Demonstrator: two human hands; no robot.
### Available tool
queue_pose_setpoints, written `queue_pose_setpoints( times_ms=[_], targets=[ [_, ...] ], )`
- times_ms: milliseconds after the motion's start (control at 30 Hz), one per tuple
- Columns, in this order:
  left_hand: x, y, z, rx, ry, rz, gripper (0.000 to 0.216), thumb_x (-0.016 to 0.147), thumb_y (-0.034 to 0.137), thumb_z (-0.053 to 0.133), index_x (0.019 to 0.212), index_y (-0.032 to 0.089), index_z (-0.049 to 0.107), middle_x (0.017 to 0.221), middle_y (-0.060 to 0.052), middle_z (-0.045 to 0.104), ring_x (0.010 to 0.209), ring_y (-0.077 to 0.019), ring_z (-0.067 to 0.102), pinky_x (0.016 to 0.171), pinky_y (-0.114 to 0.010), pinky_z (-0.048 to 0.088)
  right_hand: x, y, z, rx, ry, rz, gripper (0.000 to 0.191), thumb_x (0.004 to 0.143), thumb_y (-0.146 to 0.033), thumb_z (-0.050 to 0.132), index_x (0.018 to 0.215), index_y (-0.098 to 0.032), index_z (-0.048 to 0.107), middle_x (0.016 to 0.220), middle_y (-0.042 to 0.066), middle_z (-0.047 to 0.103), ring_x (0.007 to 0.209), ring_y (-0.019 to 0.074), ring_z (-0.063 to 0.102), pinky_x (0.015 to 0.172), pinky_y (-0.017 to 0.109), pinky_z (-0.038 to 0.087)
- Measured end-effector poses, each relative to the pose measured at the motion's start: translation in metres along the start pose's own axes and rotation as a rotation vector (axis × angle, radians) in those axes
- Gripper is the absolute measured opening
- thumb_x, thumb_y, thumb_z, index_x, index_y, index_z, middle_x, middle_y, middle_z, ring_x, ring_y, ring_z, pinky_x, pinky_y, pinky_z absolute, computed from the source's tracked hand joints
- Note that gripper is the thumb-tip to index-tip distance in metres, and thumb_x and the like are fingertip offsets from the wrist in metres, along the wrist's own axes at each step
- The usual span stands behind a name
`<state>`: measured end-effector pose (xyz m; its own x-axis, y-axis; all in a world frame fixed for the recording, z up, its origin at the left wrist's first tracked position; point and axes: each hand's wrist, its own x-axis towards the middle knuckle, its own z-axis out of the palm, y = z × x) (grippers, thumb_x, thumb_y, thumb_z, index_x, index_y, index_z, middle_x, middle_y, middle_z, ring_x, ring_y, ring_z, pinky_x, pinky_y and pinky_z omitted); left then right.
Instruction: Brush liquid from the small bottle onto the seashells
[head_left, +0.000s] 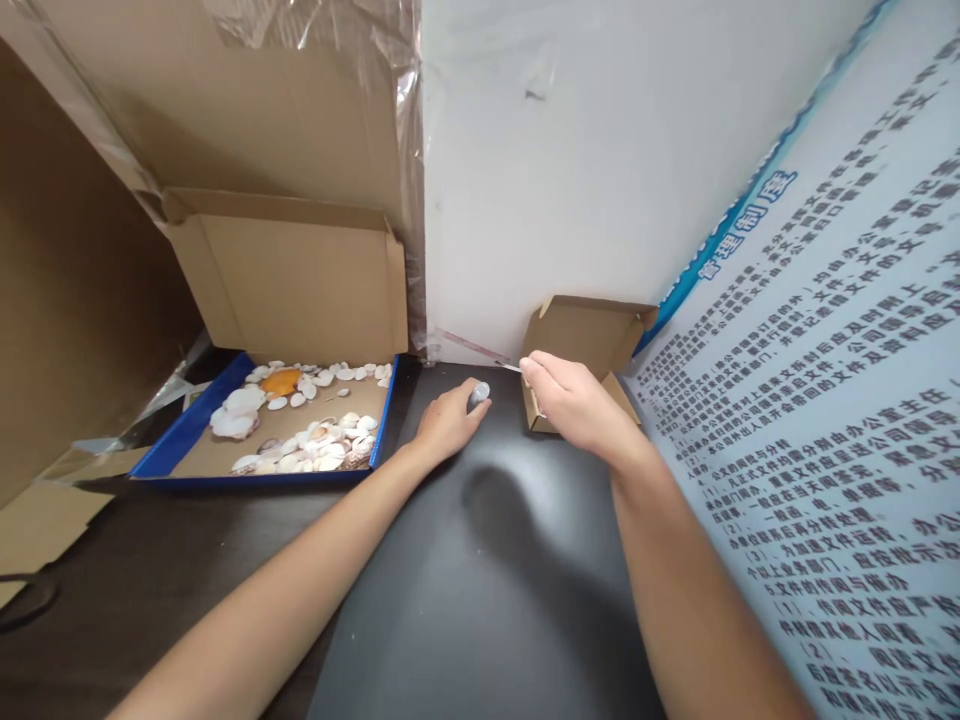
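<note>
My left hand rests low over the dark grey mat, its fingers wrapped around a small silvery bottle with a pale round top. To its right and slightly higher, my right hand is closed on a thin pale stick. The stick's dark tip points left, above and to the right of the bottle and apart from it. Whether the tip has bristles is too small to tell. Behind my right hand stands an open small cardboard box, partly hidden by the hand.
On the left, an open blue-edged box holds white shells and an orange shell. Cardboard pieces lie at the far left. A white panel stands behind, and a printed board rises along the right.
</note>
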<state>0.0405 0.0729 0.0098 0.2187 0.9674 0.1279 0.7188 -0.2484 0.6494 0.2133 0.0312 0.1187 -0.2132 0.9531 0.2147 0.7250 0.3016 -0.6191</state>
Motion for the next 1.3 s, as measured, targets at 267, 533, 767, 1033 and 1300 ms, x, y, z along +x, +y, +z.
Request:
queue_pose_setpoints(
  times_ms=[267,533,767,1033,1300],
  targets=[
    [-0.029,-0.005,-0.002,-0.041,-0.041,0.213,0.02,0.094,0.043,0.049,0.099,0.026,0.057,0.094,0.0,0.068,0.082,-0.02,0.061,0.069,-0.028,0.039,-0.015,-0.011,-0.003,-0.229,-0.264,0.011,0.044,0.097,-0.038,0.039,0.057,-0.019,0.037,0.06,0.001,0.054,0.058,0.0153,0.046,0.056,0.03,0.027],
    [-0.026,-0.01,0.003,-0.078,-0.049,0.274,0.028,0.094,0.048,0.048,0.107,0.026,0.059,0.1,-0.002,0.068,0.086,-0.0206,0.062,0.074,-0.029,0.043,-0.015,-0.016,0.005,-0.38,-0.221,0.084,0.043,0.096,-0.039,0.039,0.057,-0.02,0.042,0.062,0.003,0.057,0.057,0.0164,0.046,0.055,0.031,0.026],
    [-0.026,-0.009,0.003,-0.07,-0.049,0.307,0.037,0.094,0.057,0.044,0.103,0.025,0.058,0.098,-0.002,0.066,0.087,-0.0206,0.06,0.073,-0.029,0.042,-0.011,-0.022,0.011,-0.507,-0.276,0.125,0.038,0.097,-0.039,0.033,0.066,-0.021,0.045,0.072,0.003,0.061,0.064,0.0181,0.051,0.057,0.03,0.029],
    [-0.029,-0.004,0.002,-0.006,0.023,0.39,0.041,0.095,0.059,0.041,0.085,0.021,0.051,0.083,0.002,0.062,0.072,-0.0156,0.056,0.062,-0.027,0.033,-0.009,-0.013,0.006,-0.335,-0.162,0.025,0.016,0.097,-0.038,0.045,0.089,-0.025,0.049,0.076,-0.002,0.063,0.065,0.0152,0.054,0.061,0.028,0.037],
    [-0.03,-0.002,0.002,0.038,0.034,0.415,0.039,0.095,0.059,0.041,0.088,0.022,0.052,0.087,0.001,0.063,0.077,-0.0167,0.059,0.06,-0.027,0.032,-0.01,-0.014,0.005,-0.31,-0.203,-0.034,0.018,0.095,-0.038,0.052,0.084,-0.024,0.055,0.069,-0.003,0.06,0.06,0.0133,0.05,0.057,0.026,0.036]
  ],
)
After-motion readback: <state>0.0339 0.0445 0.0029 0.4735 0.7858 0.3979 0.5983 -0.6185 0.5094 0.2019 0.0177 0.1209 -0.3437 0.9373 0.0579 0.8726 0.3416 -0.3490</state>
